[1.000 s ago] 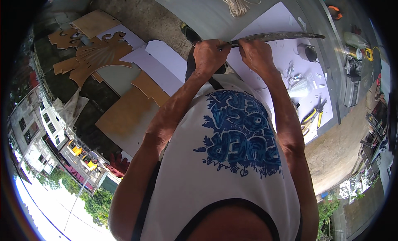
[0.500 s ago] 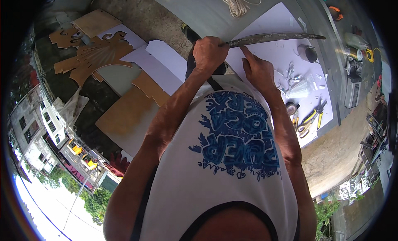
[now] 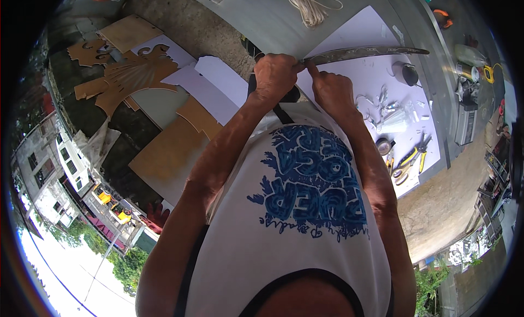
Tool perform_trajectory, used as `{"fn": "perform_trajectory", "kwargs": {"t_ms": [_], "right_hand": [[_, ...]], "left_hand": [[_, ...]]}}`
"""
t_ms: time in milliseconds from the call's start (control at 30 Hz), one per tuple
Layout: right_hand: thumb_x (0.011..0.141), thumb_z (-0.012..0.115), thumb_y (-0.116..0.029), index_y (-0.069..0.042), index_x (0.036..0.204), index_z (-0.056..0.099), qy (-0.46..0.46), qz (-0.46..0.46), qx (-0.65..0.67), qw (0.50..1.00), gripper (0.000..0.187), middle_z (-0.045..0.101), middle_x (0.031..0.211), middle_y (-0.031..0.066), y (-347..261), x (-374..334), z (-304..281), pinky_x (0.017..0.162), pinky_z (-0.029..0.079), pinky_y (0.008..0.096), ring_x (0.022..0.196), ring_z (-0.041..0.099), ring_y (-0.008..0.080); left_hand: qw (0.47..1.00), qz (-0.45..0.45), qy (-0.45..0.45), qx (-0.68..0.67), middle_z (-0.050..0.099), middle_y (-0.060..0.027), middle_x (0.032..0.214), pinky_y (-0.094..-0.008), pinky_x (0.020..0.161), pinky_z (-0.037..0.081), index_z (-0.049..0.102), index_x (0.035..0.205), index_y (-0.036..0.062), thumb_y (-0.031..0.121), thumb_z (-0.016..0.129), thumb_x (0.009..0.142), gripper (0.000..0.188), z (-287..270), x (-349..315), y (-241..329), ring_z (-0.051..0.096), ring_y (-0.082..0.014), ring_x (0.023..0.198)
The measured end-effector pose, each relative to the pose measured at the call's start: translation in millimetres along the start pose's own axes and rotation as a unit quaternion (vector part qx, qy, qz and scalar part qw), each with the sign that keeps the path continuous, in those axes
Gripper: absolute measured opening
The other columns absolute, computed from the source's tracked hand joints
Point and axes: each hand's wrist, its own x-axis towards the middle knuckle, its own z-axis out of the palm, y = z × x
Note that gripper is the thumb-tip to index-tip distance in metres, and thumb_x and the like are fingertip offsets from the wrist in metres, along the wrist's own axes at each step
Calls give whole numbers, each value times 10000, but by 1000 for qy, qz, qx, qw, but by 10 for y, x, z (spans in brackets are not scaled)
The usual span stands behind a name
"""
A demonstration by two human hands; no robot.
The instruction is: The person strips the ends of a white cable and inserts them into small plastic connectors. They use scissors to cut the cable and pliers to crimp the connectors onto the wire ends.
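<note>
One dark curved strip (image 3: 376,53): near end at the left fingers, passing just beyond the right fingertip, then bowing away to the right across a white sheet (image 3: 360,30), with tapered far tip well past both sets of fingers.
Left hand (image 3: 274,76): curled into a fist, with fingers closed around the strip's near end.
Right hand (image 3: 333,92): close beside the left fist, with index finger stretched to the strip and other fingers folded toward the palm; cannot tell whether pinched by the thumb from below.
Cord coil (image 3: 309,10): pale, looped, beyond the fingers on the grey tabletop (image 3: 262,17).
Dark cylinder (image 3: 405,73): right of the right fingers, on the white sheet, near the strip.
Clear plastic scraps (image 3: 394,120): loosely heaped, right of the right fingers and closer to the body.
Tape roll (image 3: 383,147): bodyward of the right fingers, just beside the forearm.
Pliers (image 3: 420,153): yellow and black, farther bodyward and right of the right fingers.
Tape measure (image 3: 488,73): yellow, well apart to the right of the fingers.
Brown cutouts (image 3: 136,74): scalloped and curled in outline, well left of the left fingers.
Folded white sheets (image 3: 221,79): left of the left fingers, nearer than the cutouts.
</note>
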Motion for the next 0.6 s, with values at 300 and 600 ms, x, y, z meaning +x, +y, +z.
{"fn": "perform_trajectory", "kwargs": {"t_ms": [300, 600], "right_hand": [[840, 610, -68, -79, 1338, 558, -10, -5, -12, 1000, 501, 687, 694, 127, 18, -1, -54, 526, 519, 435, 599, 684, 303], [835, 594, -50, -92, 1357, 569, -4, -7, -7, 1000, 525, 679, 694, 120, -42, -34, -93, 525, 520, 427, 599, 676, 296]], "left_hand": [[994, 85, 15, -71, 703, -179, 767, -436, 701, 562, 757, 914, 50, 164, 713, 845, 140, -100, -123, -146, 699, -377, 710], [999, 12, 31, 30, 703, -168, 751, -439, 673, 559, 748, 844, 52, 196, 723, 831, 146, -297, -167, 6, 703, -361, 705]]}}
